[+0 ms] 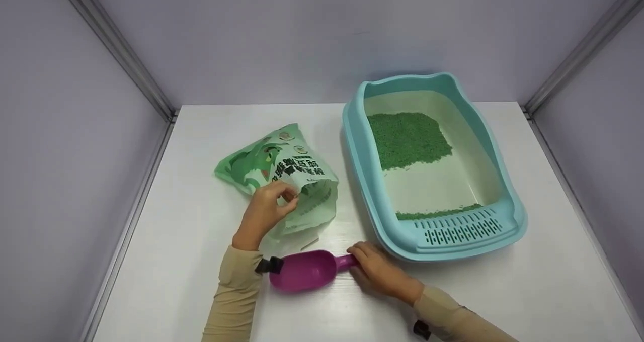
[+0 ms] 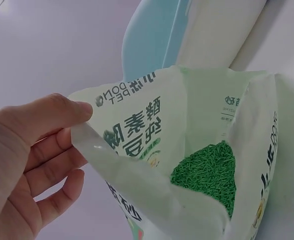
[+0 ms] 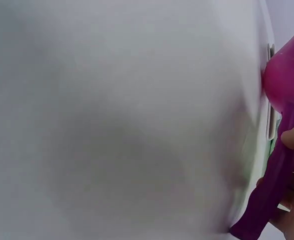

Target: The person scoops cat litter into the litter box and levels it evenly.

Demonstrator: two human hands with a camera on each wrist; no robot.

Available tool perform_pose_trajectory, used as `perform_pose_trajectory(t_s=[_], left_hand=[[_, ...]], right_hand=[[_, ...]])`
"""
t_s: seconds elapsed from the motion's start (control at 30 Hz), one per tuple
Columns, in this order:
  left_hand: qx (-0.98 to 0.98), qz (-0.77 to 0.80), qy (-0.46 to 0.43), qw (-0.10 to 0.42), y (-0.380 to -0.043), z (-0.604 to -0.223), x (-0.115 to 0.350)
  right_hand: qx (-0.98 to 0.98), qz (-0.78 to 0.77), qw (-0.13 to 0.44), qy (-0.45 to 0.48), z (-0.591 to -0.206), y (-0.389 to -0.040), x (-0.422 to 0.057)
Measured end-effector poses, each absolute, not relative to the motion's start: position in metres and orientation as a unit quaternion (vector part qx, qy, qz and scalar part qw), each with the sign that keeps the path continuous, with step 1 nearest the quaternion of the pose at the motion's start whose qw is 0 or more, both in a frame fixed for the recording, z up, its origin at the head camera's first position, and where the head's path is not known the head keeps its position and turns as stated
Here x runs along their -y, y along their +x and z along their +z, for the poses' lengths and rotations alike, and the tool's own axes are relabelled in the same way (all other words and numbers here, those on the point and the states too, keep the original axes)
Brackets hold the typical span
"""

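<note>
My left hand (image 1: 266, 208) pinches the upper edge of an open green-and-white bag of cat litter (image 1: 256, 163) between thumb and fingers. The bag lies tilted with its mouth facing right and toward me. Green pellets (image 2: 207, 175) show deep inside it in the left wrist view. In my right hand (image 1: 380, 271) is the handle of a magenta scoop (image 1: 304, 271), held low over the table in front of the bag. The scoop's bowl points left and holds nothing visible. In the right wrist view, fingers and thumb wrap the purple-looking handle (image 3: 272, 180).
A blue litter box (image 1: 453, 254) stands right of the bag, with green litter (image 1: 410, 138) heaped at its far left and a thin line along its slotted front step. A pale strip (image 1: 309, 244) lies between bag and scoop. Walls enclose the white table (image 1: 166, 261).
</note>
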State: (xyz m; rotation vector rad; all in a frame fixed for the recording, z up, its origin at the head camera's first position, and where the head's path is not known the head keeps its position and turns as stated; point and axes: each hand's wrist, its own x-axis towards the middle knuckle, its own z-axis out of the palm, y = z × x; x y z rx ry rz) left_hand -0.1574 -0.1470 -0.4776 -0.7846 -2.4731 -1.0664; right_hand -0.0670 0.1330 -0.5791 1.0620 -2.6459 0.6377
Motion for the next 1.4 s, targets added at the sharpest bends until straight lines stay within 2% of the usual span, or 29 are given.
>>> perform_pose_trajectory(t_s=[0.33, 0.67, 0.87, 1.13, 1.4], left_hand=[[0.88, -0.373, -0.261, 0.134, -0.146, -0.493, 0.165], [0.883, -0.406, -0.217, 0.096, -0.13, -0.51, 0.186], [0.878, -0.407, -0.214, 0.131, -0.123, -0.525, 0.195], [0.882, -0.381, -0.219, 0.17, -0.118, -0.54, 0.199], [0.88, -0.362, -0.234, 0.2, -0.118, -0.547, 0.199]], right_hand=[[0.891, 0.238, 0.142, 0.36, -0.559, -0.075, -0.116], [0.893, 0.358, 0.108, 0.251, -0.547, -0.095, -0.092], [0.894, 0.405, 0.102, 0.16, -0.546, -0.111, -0.081], [0.873, 0.468, 0.126, 0.044, -0.536, -0.136, -0.068], [0.852, 0.503, 0.143, 0.008, -0.534, -0.163, -0.054]])
